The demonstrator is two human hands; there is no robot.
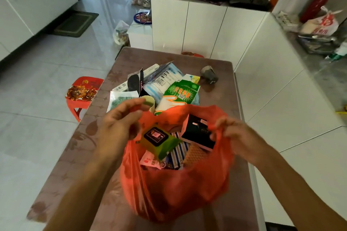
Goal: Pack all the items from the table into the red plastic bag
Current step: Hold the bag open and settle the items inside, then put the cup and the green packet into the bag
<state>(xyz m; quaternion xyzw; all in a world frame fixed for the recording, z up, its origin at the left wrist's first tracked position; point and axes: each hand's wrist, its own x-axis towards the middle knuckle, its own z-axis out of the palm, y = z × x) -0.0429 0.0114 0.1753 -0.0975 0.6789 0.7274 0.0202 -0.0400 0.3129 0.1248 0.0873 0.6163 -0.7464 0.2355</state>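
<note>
Here your left hand (120, 124) and right hand (234, 137) pinch the red plastic bag (174, 189) rim apart, while piled packets (169, 84) and apparently a cardboard tube (150, 101) crowd the table (221, 99) behind.

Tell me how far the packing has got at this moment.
Partly done. The red bag already holds a green packet, a black box and other items. Both hands, left and right, hold its rim open. A pile of packets and a grey pouch remain on the table.
</note>
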